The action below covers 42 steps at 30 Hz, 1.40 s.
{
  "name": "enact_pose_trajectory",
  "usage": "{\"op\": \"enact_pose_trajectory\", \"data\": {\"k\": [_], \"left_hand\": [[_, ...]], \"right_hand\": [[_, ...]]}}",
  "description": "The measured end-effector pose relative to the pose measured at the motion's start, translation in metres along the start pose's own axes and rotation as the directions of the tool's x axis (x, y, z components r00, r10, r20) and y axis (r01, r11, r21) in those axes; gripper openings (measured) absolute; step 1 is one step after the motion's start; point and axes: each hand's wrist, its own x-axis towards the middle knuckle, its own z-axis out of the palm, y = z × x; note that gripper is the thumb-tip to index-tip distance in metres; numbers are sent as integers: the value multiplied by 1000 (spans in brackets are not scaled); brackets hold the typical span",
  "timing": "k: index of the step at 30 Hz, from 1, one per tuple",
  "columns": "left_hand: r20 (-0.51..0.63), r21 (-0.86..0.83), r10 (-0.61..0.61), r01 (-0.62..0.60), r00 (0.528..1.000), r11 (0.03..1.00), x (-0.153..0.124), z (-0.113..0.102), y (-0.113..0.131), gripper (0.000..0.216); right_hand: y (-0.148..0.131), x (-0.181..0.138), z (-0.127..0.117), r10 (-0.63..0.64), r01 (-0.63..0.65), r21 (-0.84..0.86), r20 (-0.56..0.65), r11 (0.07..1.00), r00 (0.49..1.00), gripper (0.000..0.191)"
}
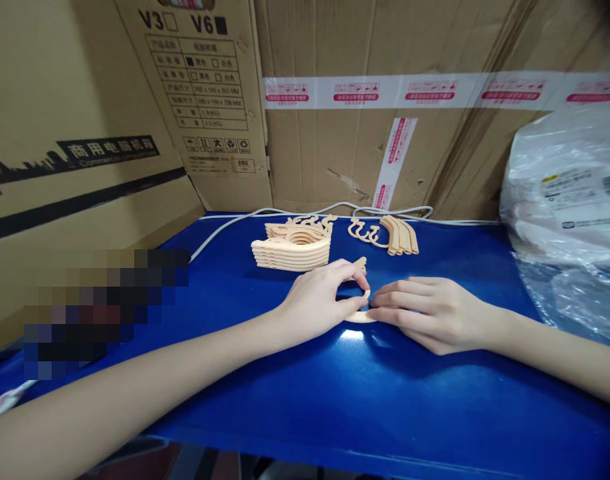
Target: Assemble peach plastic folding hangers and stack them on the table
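Low over the blue table, both my hands meet at a small cream plastic hanger, mostly covered by my fingers. My left hand pinches its upright curved part between thumb and index finger. From the right, my right hand grips the end of the lower curved arm with its fingertips. Just behind my left fingers, another cream piece shows partly. Farther back stands a neat stack of cream folding hangers, hooks pointing away. To its right lie several curved hanger arms beside loose hooks.
Cardboard boxes wall off the back and left of the table. A white cable runs along the back edge. Clear plastic packaging sits at the right. A dark blurred-out object lies at the left.
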Motion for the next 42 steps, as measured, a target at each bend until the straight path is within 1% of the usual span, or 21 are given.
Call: {"op": "enact_pose_trajectory", "data": {"k": [6, 10, 17, 22, 25, 28, 30, 32, 37, 39, 42], "left_hand": [[16, -97, -54, 55, 998, 994, 3, -1, -1, 17], [14, -73, -50, 51, 999, 996, 4, -1, -2, 20], [18, -18, -23, 23, 1000, 1000, 3, 0, -1, 22], [9, -69, -12, 13, 1000, 998, 3, -2, -1, 28], [-4, -88, -5, 4, 1000, 996, 3, -2, -3, 31], [-1, -80, 56, -56, 998, 995, 4, -1, -7, 39], [6, -65, 112, -112, 994, 992, 5, 0, -9, 43], [12, -48, 152, -151, 988, 987, 5, 0, -10, 41], [25, -5, 177, -177, 984, 984, 4, 0, -9, 35], [23, 18, 177, -178, 984, 984, 4, 0, -8, 36], [12, 54, 196, -197, 980, 979, 2, 1, -6, 37]], "right_hand": [[0, -1, 1, 18, -18, -2, 29, 1000, 999, 21], [1, -2, 2, 46, -47, 18, 33, 999, 998, 20], [3, -1, 5, 140, -139, 52, -16, 989, 990, 19], [5, 1, 5, 218, -216, 39, -49, 976, 975, 18], [5, 1, 5, 239, -238, 41, -44, 970, 970, 16], [6, 1, 5, 268, -266, 62, -22, 962, 963, 13], [7, 1, 6, 299, -297, 80, -5, 951, 954, 13], [8, 0, 6, 350, -348, 95, -1, 932, 937, 16], [10, -1, 8, 500, -495, 124, -8, 860, 866, 20], [10, -1, 8, 517, -513, 110, -15, 851, 856, 21], [10, -1, 6, 520, -516, 107, -7, 850, 854, 24]]}}
